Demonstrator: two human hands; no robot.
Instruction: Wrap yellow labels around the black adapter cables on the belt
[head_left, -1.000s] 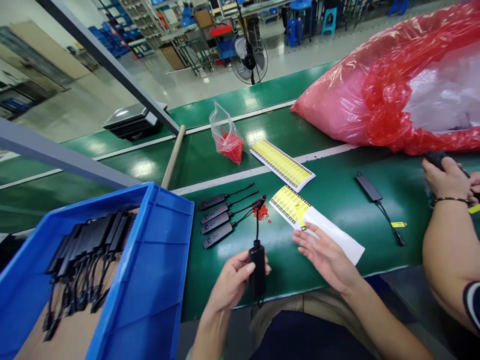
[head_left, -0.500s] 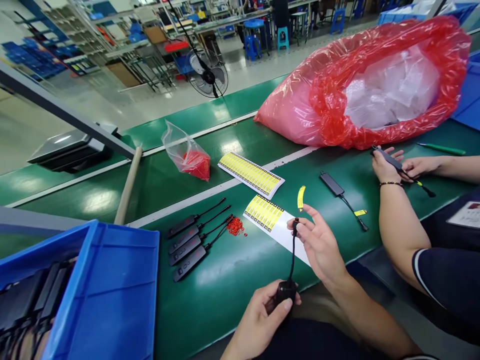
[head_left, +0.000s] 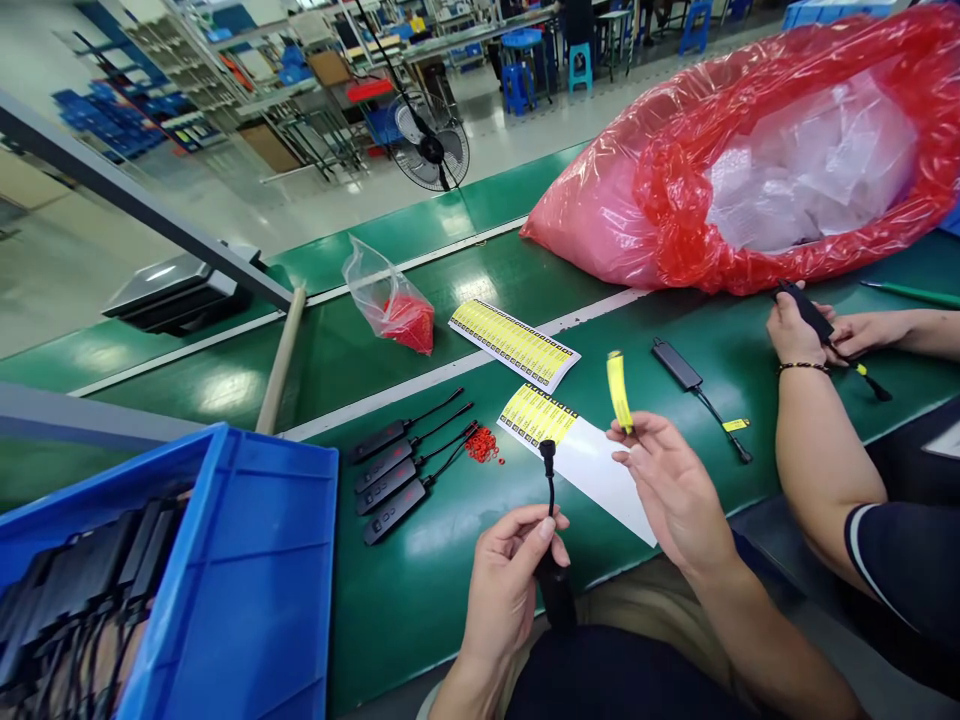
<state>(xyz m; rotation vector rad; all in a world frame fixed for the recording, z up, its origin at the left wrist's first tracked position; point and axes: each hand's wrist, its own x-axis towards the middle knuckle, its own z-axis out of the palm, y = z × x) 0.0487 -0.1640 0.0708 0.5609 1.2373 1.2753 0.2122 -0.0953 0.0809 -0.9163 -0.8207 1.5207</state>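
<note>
My left hand [head_left: 510, 575] is closed round the cable of a black cabled controller box [head_left: 556, 598], whose body hangs below my fingers. The cable's round connector [head_left: 548, 455] points upward. To the right, my right hand [head_left: 671, 485] pinches the lower end of a yellow label [head_left: 618, 385] that stands up, slightly curled. Just behind my hands lies a label sheet [head_left: 600, 470], partly peeled to its white backing. A fuller sheet of yellow labels [head_left: 514, 343] is farther back. Small red rings [head_left: 482, 445] are heaped beside several black cabled units [head_left: 396, 510] on the green table.
A blue bin [head_left: 259, 580] of black units stands at left. Behind are a clear bag of red rings [head_left: 409, 322] and a big red plastic bag [head_left: 600, 220]. At right, a co-worker's hands [head_left: 799, 325] hold another unit, near a labelled one [head_left: 677, 364].
My right hand has left the connector and now pinches the label lower down, off to the right. My left hand has shifted up from the box to the cable. The view has swung slightly left.
</note>
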